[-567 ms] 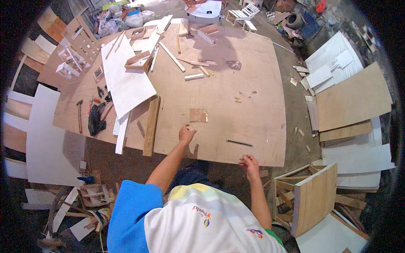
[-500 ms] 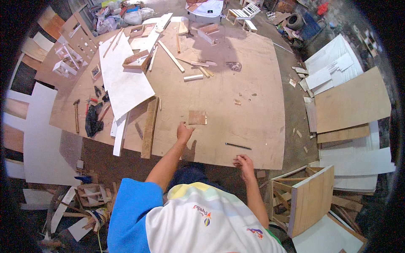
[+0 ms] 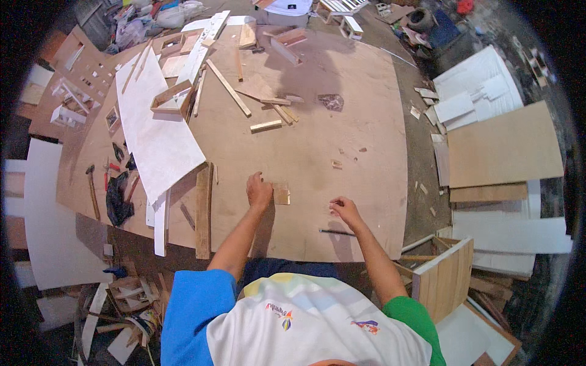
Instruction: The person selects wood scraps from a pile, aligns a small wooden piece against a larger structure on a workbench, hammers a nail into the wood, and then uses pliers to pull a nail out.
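Observation:
On the plywood tabletop (image 3: 293, 226) lies a small square piece of brown wood (image 3: 282, 193). My left hand (image 3: 259, 190) is at its left edge, fingers bent and slightly apart, with nothing visible in them; whether the fingertips touch the piece is unclear. To the right, my right hand (image 3: 346, 213) hovers over the table, its fingers loosely curled and apart, holding nothing I can see. Just below that hand a dark, thin pencil-like stick (image 3: 336, 232) rests on the wood, its right end close to my wrist.
A long wooden batten (image 3: 203, 210) and a white board (image 3: 162, 134) lie left of my left hand. Beyond them are a hammer (image 3: 93, 192), a black plastic bag (image 3: 119, 198) and an open wooden box (image 3: 172, 100). Several wood strips (image 3: 229, 88) lie farther back.
My right hand has moved forward from the near table edge to beyond the dark stick. My left hand has gone from the square's lower corner to its left side. The view has shifted.

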